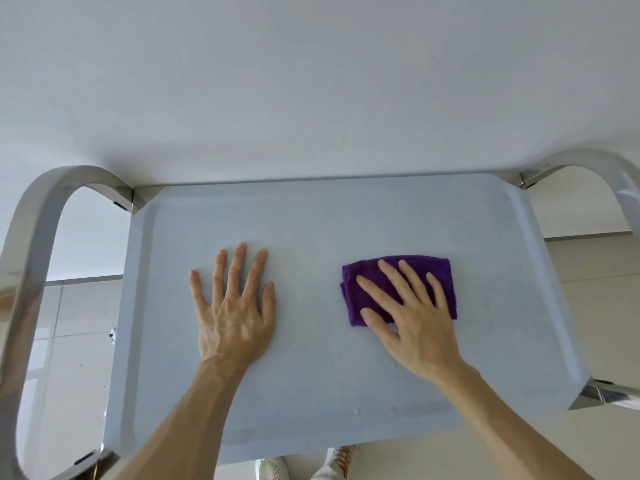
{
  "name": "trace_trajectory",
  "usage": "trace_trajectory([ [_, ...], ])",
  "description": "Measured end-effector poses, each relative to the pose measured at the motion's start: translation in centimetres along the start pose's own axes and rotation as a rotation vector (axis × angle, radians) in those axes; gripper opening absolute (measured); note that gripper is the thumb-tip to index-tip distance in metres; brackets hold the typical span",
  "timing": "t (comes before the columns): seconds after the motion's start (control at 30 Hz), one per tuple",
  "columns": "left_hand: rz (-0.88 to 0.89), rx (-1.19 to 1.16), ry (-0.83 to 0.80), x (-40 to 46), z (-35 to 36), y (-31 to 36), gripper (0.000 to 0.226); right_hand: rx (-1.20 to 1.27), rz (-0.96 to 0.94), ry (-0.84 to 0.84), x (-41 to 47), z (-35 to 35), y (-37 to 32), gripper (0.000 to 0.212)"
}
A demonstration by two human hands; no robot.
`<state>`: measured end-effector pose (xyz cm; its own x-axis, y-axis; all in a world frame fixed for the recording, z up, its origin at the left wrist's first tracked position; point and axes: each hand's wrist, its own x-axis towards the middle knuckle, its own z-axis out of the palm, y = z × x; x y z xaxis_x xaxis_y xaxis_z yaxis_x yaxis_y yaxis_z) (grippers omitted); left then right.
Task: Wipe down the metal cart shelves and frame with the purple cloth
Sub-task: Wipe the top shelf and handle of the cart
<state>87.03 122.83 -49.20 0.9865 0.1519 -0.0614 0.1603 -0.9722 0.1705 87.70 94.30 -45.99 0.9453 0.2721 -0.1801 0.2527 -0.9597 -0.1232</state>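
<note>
The cart's top shelf is a pale metal tray with a raised rim, filling the middle of the view. A folded purple cloth lies flat on its right half. My right hand presses on the cloth with straight, spread fingers, covering its near part. My left hand rests flat on the bare shelf to the left of centre, fingers spread, holding nothing. Shiny curved frame handles stand at the left end and the right end of the cart.
A white wall rises directly behind the cart's far edge. Light floor tiles show on both sides. My shoes appear below the shelf's near edge.
</note>
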Motion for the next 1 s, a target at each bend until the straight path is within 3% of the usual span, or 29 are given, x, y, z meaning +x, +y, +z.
trace_trajectory([
  [0.1,0.001,-0.005,-0.002,0.1,0.1,0.1,0.054,0.054,0.197,0.028,5.2,-1.5,1.6,0.047],
  [0.2,0.0,-0.011,0.003,0.0,0.1,-0.1,0.054,0.158,0.303,0.105,9.7,-1.1,-1.1,0.042],
  [0.37,0.002,-0.022,0.003,0.0,0.0,0.1,0.053,0.122,0.076,0.147,4.9,1.0,-9.3,0.041],
  [0.5,-0.01,-0.026,-0.004,-0.1,0.0,0.0,0.054,0.113,-0.055,0.063,-4.4,3.0,-8.9,0.043],
  [0.6,-0.014,-0.034,-0.001,0.0,0.0,0.1,0.053,0.065,-0.059,0.006,-6.8,2.6,-4.5,0.046],
  [0.7,-0.007,-0.033,0.011,0.0,0.0,0.2,0.052,0.064,0.085,0.043,-2.6,1.2,-1.4,0.045],
  [0.83,-0.004,-0.025,0.018,0.0,0.1,0.1,0.052,0.119,0.269,0.143,4.4,0.4,-3.2,0.045],
  [1.0,0.002,-0.031,0.026,0.0,0.1,0.0,0.053,0.128,0.081,0.134,0.6,2.0,-8.9,0.044],
])
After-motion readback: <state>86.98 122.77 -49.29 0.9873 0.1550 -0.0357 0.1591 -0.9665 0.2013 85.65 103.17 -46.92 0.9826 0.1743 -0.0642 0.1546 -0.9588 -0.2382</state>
